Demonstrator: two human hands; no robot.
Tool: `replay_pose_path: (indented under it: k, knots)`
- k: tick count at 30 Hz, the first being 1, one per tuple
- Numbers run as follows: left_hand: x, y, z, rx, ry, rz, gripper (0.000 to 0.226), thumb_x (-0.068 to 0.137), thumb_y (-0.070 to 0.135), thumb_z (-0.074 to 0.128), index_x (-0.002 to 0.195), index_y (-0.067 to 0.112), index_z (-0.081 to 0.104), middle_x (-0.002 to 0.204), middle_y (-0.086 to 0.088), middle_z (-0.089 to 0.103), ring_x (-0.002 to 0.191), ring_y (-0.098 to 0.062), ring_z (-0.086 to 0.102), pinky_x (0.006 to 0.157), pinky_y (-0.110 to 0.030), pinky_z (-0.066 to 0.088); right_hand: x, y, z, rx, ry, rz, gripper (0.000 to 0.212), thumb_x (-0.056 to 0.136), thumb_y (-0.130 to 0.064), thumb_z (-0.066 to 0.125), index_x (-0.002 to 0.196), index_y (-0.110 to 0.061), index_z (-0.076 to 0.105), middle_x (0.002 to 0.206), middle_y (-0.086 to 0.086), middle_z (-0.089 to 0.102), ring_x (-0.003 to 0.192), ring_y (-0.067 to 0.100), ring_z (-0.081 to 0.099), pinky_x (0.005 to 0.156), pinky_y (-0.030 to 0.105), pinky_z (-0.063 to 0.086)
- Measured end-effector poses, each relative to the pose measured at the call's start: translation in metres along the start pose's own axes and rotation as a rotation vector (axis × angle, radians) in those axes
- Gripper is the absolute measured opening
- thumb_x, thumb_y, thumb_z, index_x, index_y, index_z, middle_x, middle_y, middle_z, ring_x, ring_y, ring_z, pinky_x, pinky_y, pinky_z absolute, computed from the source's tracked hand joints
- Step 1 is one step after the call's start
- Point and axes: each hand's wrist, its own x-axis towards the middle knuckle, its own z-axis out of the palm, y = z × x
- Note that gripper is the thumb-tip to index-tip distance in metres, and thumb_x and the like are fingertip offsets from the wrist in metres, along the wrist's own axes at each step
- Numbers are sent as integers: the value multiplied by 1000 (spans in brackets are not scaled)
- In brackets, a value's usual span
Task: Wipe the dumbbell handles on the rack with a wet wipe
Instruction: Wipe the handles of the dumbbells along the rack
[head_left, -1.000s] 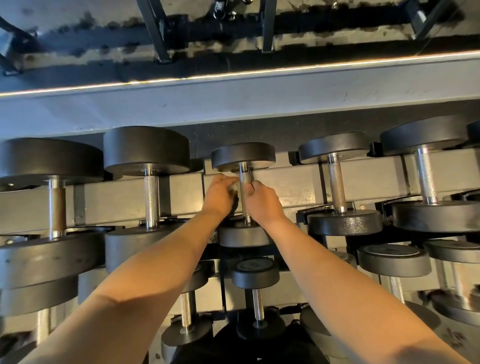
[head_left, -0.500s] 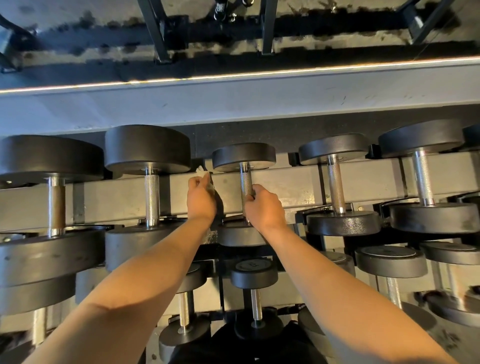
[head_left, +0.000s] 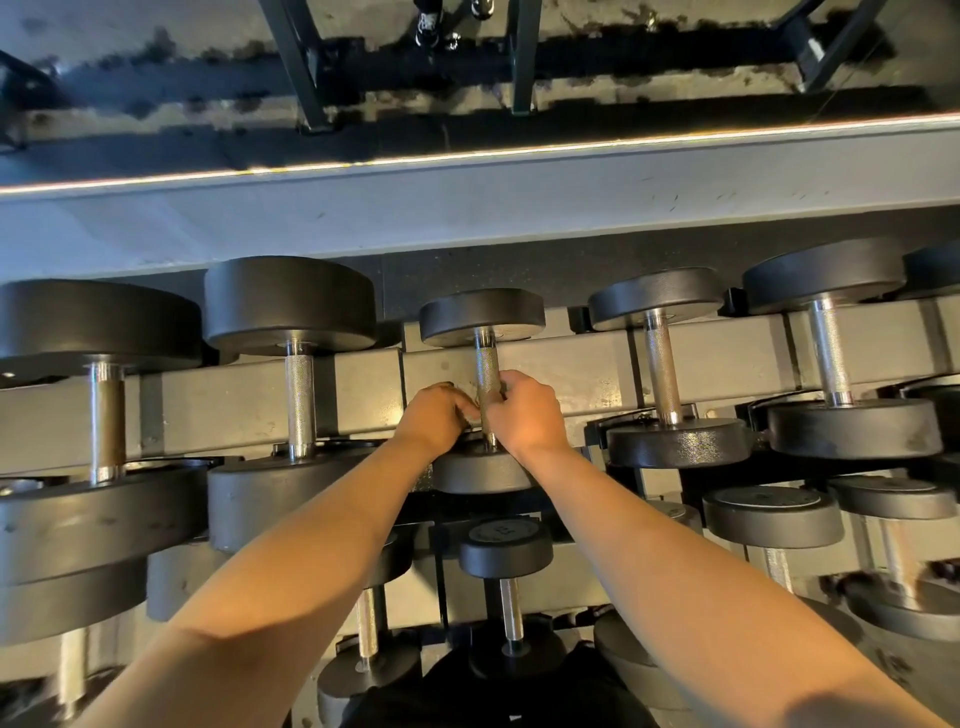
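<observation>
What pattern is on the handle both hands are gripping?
Fine crosshatch knurling on silver metal handle, clearest in the head view.

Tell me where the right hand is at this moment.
In the head view, the right hand is near the centre, its grip on the lower part of the middle dumbbell's handle, directly beside the left hand.

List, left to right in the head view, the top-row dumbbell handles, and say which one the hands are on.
Rusty handle → knurled handle → middle handle, with left hand and right hand on it → fourth handle → fifth handle.
</observation>
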Motion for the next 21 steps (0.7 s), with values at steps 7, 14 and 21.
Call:
replay_pose_path:
  k: [7, 14, 21]
  knots:
    - [-1, 28, -7, -1273, 138, -382, 37, 98, 0, 48, 122, 23, 65, 108, -12, 73, 90, -21, 65, 88, -38, 53, 0, 2, 1, 7, 16, -16, 14, 93, -20, 60, 103, -20, 70, 82, -1, 68, 75, 21, 64, 63, 31, 53]
    - [-4, 38, -11, -909, -129, -295, 29, 102, 4, 47, 112, 16, 71, 99, -8, 75, 84, -13, 66, 73, -22, 50, -5, 6, -5, 158, 77, -56, 21, 93, -6, 60, 110, -11, 71, 90, 7, 71, 84, 22, 67, 77, 36, 58]
    - [-22, 48, -10, -224, -233, -232, 40, 94, -5, 41, 122, 3, 69, 121, -15, 69, 104, -27, 63, 86, -28, 47, -6, 8, -4, 268, 163, 42, 27, 93, 2, 50, 108, -6, 71, 104, 9, 70, 98, 28, 67, 91, 45, 57]
